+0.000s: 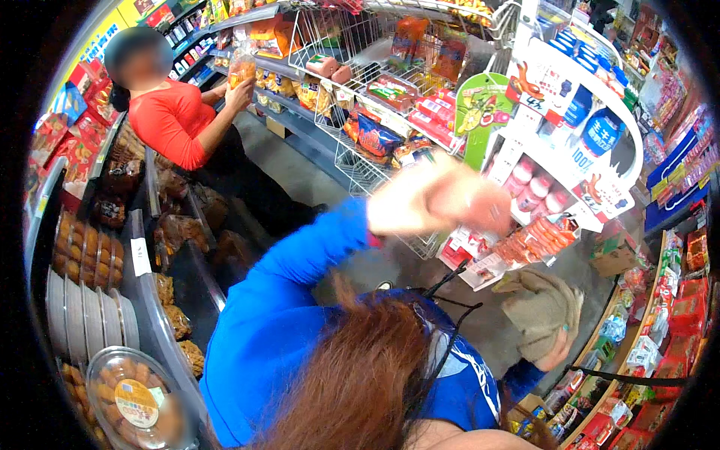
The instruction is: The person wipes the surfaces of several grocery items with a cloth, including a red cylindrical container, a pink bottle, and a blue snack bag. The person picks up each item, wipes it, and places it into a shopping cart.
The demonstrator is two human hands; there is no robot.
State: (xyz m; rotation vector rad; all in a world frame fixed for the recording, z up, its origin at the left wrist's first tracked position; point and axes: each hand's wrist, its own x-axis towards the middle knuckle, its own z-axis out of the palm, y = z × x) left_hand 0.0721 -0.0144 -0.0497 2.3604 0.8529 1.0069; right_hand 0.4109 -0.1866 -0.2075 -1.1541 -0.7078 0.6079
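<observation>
My left hand [439,197], at the end of a bright blue sleeve, is raised in front of a white display stand [585,152]. Motion blur hides its fingers, and I cannot make out anything held in it. Just beyond it are packs of reddish sausages [534,242] and a green fruit-shaped sign [482,107]. Low on the right, my right hand [554,354] grips a beige cloth [534,309] that hangs in folds above the floor. Pink-capped bottles [529,183] and large blue bottle pictures fill the stand.
A person in a red top [169,121] stands at the left, holding a clear packet [242,70]. Wire baskets [360,73] of packaged food line the far side. Pastry trays [132,399] rise on the left; snack shelves [647,337] curve along the right. A cardboard box [613,250] sits beyond the cloth.
</observation>
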